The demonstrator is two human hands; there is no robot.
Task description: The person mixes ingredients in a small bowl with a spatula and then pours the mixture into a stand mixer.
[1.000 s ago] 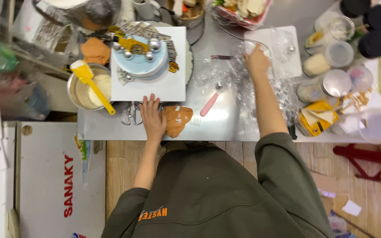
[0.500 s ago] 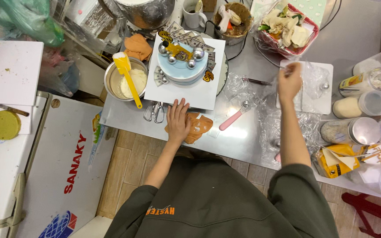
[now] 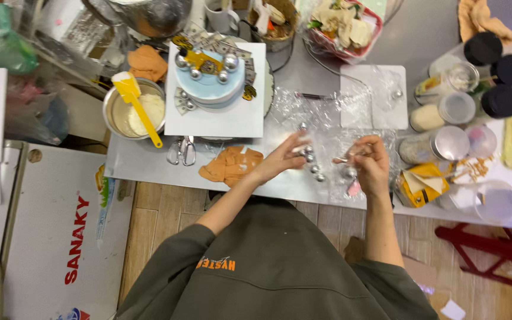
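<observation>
The left hand (image 3: pixel 281 160) lies over the grey bench (image 3: pixel 143 163) with fingers spread and extended toward a small cluster of silver balls (image 3: pixel 313 169); its fingertips are at or just beside the nearest balls, and it grips nothing that can be made out. The right hand (image 3: pixel 371 163) is held just right of that cluster, fingers curled together and pinched on a thin metal tool (image 3: pixel 346 159); what the tool carries at its tip cannot be told. The balls rest on crinkled clear plastic film (image 3: pixel 327 118) spread across the bench between the two hands. An orange cloth (image 3: pixel 229 164) lies under the left wrist, with scissors (image 3: pixel 182 151) just to its left. Beyond them a pale blue round cake (image 3: pixel 211 80), topped with silver balls and a yellow ornament, stands on a white square board (image 3: pixel 214 121). A steel bowl (image 3: pixel 114 112) of cream with a yellow spatula (image 3: pixel 134 101) sits left of the board. Lidded clear jars (image 3: pixel 445 142) and black-capped containers (image 3: pixel 496 68) stand at the right end, near a yellow carton (image 3: pixel 422 184).
</observation>
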